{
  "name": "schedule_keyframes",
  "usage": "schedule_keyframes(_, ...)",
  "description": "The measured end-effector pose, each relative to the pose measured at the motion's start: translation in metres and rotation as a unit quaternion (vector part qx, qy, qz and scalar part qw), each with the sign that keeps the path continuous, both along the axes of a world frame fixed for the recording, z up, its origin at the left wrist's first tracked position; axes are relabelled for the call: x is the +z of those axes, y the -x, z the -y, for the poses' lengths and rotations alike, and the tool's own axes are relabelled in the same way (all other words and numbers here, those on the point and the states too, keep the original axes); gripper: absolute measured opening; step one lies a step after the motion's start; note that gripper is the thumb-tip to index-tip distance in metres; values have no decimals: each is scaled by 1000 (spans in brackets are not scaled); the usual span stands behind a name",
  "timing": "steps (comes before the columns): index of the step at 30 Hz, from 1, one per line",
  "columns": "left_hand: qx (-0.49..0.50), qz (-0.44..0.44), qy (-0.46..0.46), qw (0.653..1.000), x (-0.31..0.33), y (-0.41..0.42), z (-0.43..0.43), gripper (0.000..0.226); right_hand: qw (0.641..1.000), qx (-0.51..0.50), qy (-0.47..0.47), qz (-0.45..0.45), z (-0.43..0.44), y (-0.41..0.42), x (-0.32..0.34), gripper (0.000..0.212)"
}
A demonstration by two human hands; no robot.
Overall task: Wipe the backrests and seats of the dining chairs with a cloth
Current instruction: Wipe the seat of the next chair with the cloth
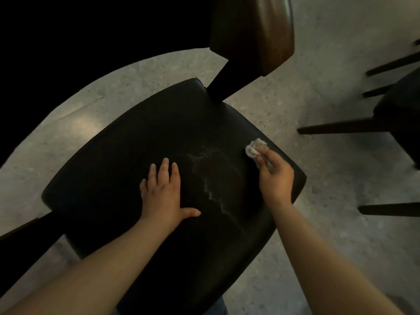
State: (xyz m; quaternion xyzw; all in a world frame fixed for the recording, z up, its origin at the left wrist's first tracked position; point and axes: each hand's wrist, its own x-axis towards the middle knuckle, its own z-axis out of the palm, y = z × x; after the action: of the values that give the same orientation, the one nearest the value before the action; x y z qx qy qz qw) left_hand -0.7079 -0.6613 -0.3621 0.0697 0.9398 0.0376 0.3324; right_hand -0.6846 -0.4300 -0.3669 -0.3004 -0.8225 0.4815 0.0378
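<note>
A black mass with a curved edge fills the upper left; what it is I cannot tell. Below it sits the dining chair under inspection, its black padded seat turned at an angle to me and taking up the middle of the view. My left hand rests palm down on the seat's centre, fingers straight and close together, thumb spread out to the right, gripping nothing. Just right of that hand, pale dusty streaks run across the seat surface in a loose, crooked line. Above them the chair's brown backrest rises on a dark post from the seat's far edge. The cloth, small, white and bunched, lies against the seat near its right edge, well apart from the streaks' lower end. My right hand holds it, fingers curled and pinching the wad at the fingertips, which hide part of it. Speckled grey floor surrounds the chair. At the far right stands a second chair, dark, only partly in view, its legs splayed over the floor.
</note>
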Motion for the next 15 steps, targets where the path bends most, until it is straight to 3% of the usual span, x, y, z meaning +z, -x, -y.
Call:
schedule_keyframes(5, -4, 4, 17, 1000, -2, 2, -4, 134, 997, 73, 17, -1, 4, -27, 7, 25)
schedule_keyframes(9, -7, 3, 41, 999, -3, 1, -8, 135, 999, -7, -5, -31, -36, -7, 14, 26)
schedule_keyframes(15, -21, 22, 69, 997, 1, 3, -13, 134, 998, -59, 9, 18, -35, -11, -1, 27)
